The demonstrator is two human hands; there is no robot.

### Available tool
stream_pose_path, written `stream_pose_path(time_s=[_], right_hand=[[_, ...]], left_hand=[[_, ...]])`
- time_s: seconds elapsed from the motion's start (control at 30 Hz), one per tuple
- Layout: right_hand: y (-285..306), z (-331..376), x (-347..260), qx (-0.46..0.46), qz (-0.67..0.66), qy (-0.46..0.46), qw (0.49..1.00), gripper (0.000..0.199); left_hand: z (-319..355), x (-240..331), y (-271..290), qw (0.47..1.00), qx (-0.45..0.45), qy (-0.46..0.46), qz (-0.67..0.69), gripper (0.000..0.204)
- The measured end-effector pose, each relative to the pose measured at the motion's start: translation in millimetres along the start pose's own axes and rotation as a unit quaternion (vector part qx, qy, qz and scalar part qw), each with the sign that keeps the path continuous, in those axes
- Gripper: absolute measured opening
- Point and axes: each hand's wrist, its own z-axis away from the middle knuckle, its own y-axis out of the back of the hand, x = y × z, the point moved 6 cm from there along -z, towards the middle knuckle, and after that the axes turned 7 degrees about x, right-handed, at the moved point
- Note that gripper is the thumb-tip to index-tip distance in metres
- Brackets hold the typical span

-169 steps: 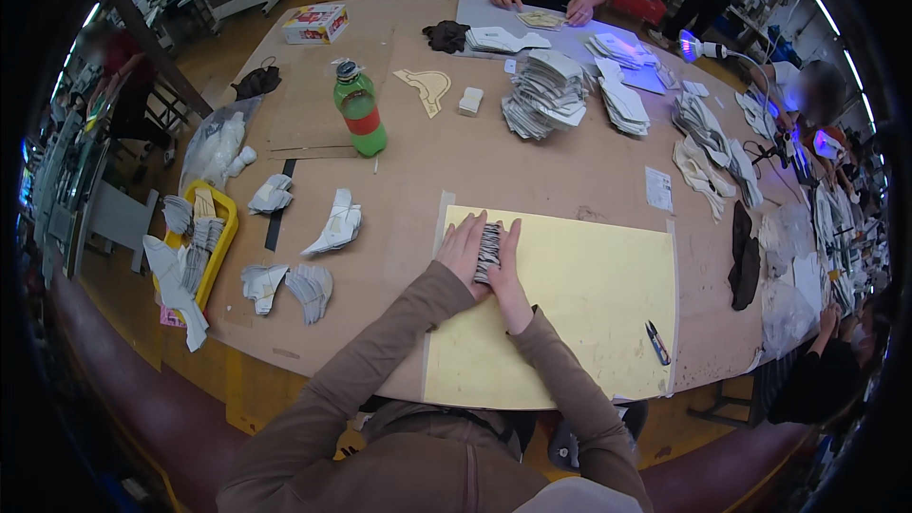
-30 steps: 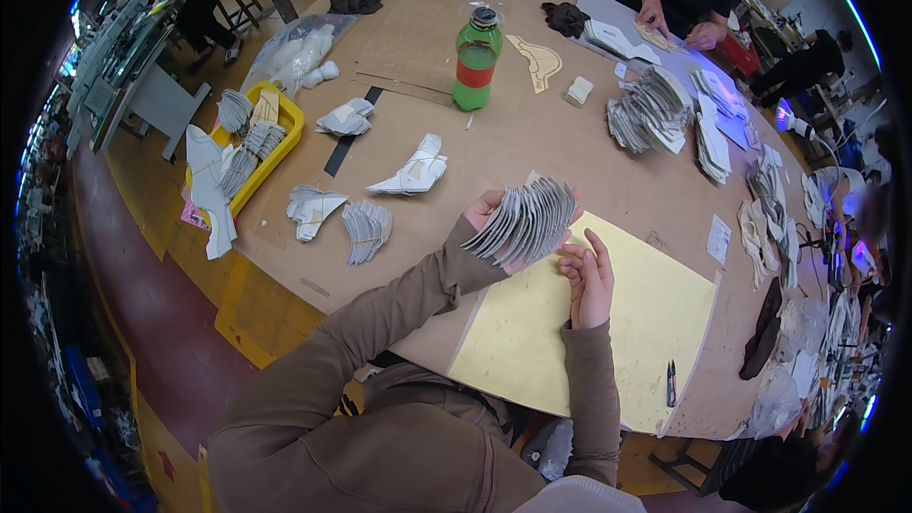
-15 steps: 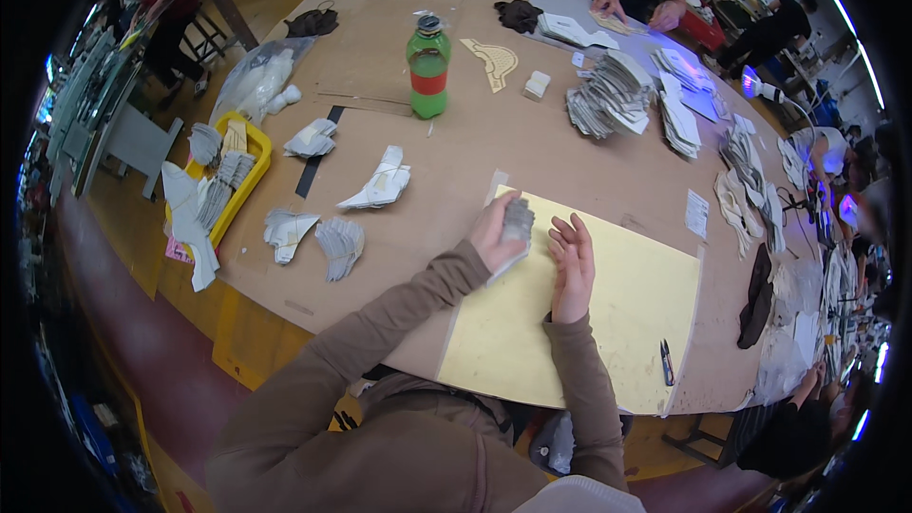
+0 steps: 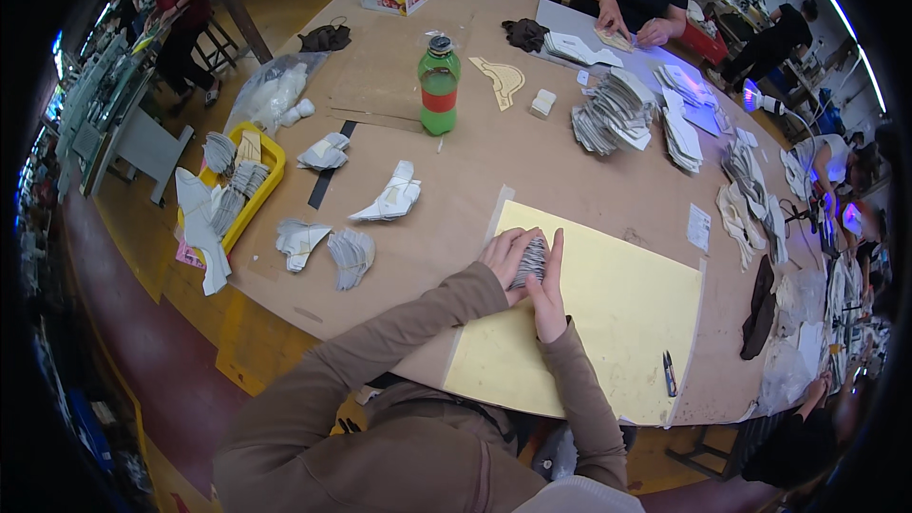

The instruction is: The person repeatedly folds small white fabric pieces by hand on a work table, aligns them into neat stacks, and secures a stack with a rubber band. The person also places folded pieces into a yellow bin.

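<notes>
Between my two hands sits a stack of small grey cut pieces (image 4: 530, 263), its layered edges showing upward. My left hand (image 4: 505, 256) is closed round the stack from the left. On the other side my right hand (image 4: 548, 296) presses against it, fingers together and pointing away from me. Both hands are over the left part of a yellow sheet (image 4: 608, 313) fixed to the table. Left of them lie more bundles: a fanned grey stack (image 4: 351, 258), a white-grey bundle (image 4: 300, 243) and a longer banded bundle (image 4: 391, 194).
A yellow basket (image 4: 271, 176) with stacked pieces stands at the table's left edge. Ahead is a green bottle (image 4: 439, 90) with a red band. Thread snips (image 4: 669, 373) lie at right on the sheet. Large grey stacks (image 4: 613, 114) lie far right, near a co-worker's hands (image 4: 632, 28).
My right hand has come in from the right and now touches the stack. My left hand has turned the stack, so its layered edges face up.
</notes>
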Motion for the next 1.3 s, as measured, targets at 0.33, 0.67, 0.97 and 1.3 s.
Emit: stream_pose_path(time_s=[0.33,0.67,0.97,1.3], right_hand=[[2.9,-1.3,11.4,0.023,0.011,-0.005,1.0,0.074],[-3.0,4.0,5.5,0.039,0.119,0.037,0.991,0.067],[2.4,4.8,2.6,0.071,0.151,0.046,0.985,0.067],[2.3,0.4,9.8,0.03,0.062,0.051,0.996,0.075]], left_hand=[[-0.4,-8.0,-9.3,0.999,0.013,0.041,0.024,0.088],[-7.5,-9.7,-2.3,0.997,-0.053,0.026,0.057,0.081],[-15.1,-1.7,14.7,0.996,-0.062,0.02,0.058,0.075],[-15.1,11.2,20.3,0.985,-0.037,-0.056,0.158,0.071]])
